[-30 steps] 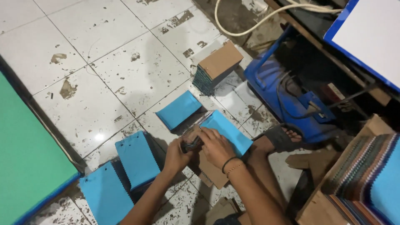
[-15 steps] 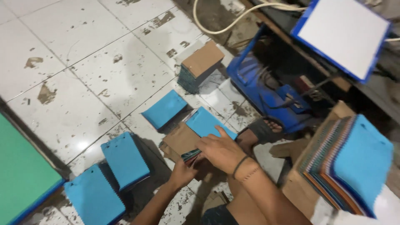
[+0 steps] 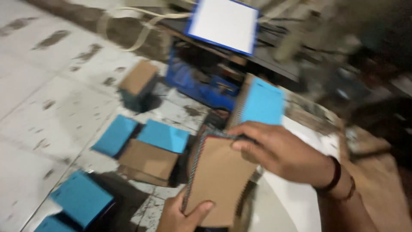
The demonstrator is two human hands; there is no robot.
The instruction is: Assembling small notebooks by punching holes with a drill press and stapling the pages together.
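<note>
Brown cardboard faces up on the spiral-bound notebook (image 3: 221, 180) that both hands hold over the floor, low and centre in the head view. Its long axis runs from about 7 o'clock to 1 o'clock, the wire spine along the left edge. The left hand (image 3: 180, 217) is at the 6 o'clock end, thumb pressed on the cover and fingers hidden underneath, so it is pinching the bottom edge. The right hand (image 3: 279, 150) comes in from 4 o'clock, its fingers curled together over the top edge, gripping there; it wears a dark wristband (image 3: 334, 174). Both hands touch the notebook, the right covering more of it.

Just beyond the top edge, at 1 o'clock, a stack of notebooks with a blue cover (image 3: 262, 103) stands on end in a cardboard box. At 9 to 10 o'clock, on the tiled floor (image 3: 51, 111), lie two blue covers (image 3: 163, 135) and a brown one (image 3: 148, 159), near but apart from the held one. More blue covers (image 3: 81, 197) lie at 8 o'clock. A brown-topped pile (image 3: 138, 77) sits at 11 o'clock, a blue crate (image 3: 197, 86) and a white board (image 3: 223, 23) at 12. The picture is blurred, so finer detail cannot be told.
</note>
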